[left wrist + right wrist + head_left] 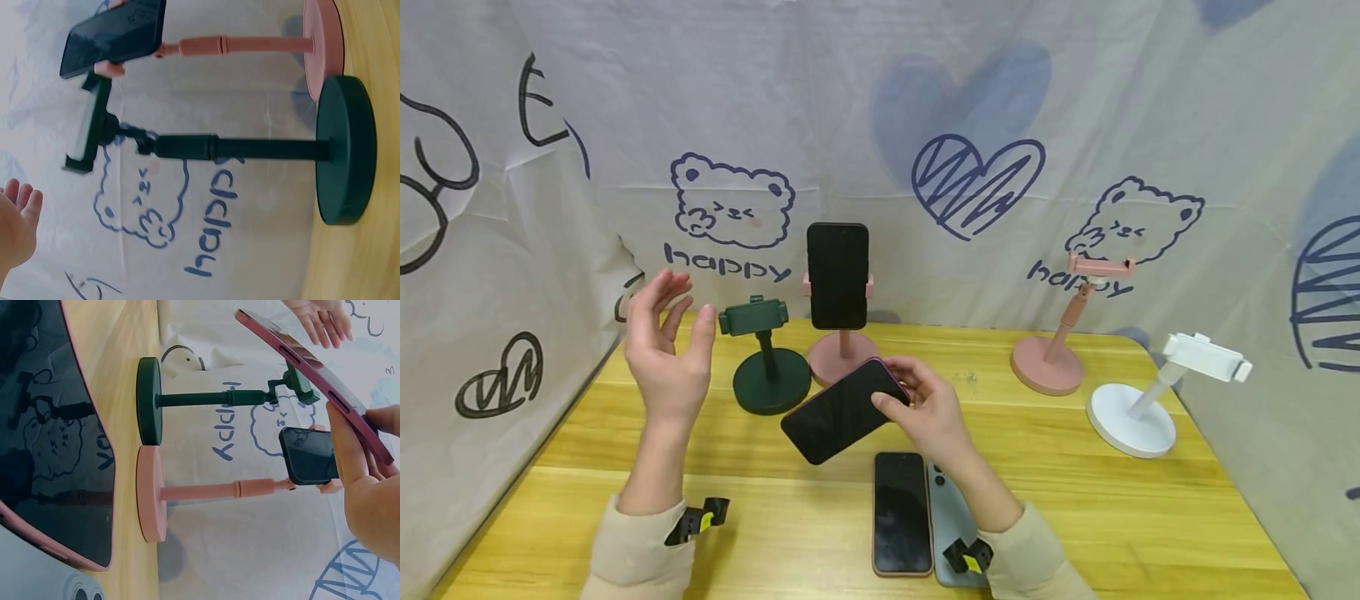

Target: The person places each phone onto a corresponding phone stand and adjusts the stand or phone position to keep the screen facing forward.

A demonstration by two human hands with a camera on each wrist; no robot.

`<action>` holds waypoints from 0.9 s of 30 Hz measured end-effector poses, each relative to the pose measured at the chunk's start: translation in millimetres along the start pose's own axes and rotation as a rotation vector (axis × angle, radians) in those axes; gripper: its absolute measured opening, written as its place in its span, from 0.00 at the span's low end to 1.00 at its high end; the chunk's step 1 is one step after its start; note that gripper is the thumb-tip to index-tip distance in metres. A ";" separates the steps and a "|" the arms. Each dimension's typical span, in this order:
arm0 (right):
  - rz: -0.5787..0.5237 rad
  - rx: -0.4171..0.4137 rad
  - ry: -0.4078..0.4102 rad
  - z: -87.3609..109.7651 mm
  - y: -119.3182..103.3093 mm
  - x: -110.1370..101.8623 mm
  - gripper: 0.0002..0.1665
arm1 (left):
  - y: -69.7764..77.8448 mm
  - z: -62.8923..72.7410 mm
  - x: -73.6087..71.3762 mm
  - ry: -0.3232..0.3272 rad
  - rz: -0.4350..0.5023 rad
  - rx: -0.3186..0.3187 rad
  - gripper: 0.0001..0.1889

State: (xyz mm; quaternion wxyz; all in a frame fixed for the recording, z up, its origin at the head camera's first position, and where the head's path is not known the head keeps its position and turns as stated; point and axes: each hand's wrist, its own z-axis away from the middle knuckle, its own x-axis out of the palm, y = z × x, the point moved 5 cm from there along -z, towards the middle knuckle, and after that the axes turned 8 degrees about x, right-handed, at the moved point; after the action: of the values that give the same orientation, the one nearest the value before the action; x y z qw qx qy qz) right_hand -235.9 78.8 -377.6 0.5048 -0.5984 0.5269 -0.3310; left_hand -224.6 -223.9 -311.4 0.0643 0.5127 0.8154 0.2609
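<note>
In the head view my right hand (931, 410) pinches one end of a dark phone (844, 412) with a purplish-red edge, thumb on the screen and fingers behind. The phone is held tilted in the air, its side buttons showing in the right wrist view. My left hand (670, 354) is raised with fingers apart, holding nothing, to the left of a dark green phone stand (755, 317). Beside that stand is a pink phone stand (844, 346), its clamp bearing an upright black phone (838, 275). The green stand's clamp holds nothing.
Two phones lie side by side at the table's front: a dark-screened phone (902, 514) and a grey-blue phone (951, 533), partly under my right forearm. Farther right stand another pink phone stand (1048, 365) and a white phone stand (1132, 420). A printed cloth (850, 100) hangs behind the table.
</note>
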 end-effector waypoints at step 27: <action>-0.189 -0.148 0.200 8.5 -29.6 -19.8 0.25 | 25.8 53.2 78.5 -0.930 0.009 -0.159 0.19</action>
State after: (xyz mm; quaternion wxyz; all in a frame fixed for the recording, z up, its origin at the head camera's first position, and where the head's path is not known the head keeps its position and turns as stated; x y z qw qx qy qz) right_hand -223.7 98.1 -349.0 0.3709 -0.6450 0.5387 -0.3952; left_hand -220.7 -127.8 -331.5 0.4605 0.5724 0.6753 0.0654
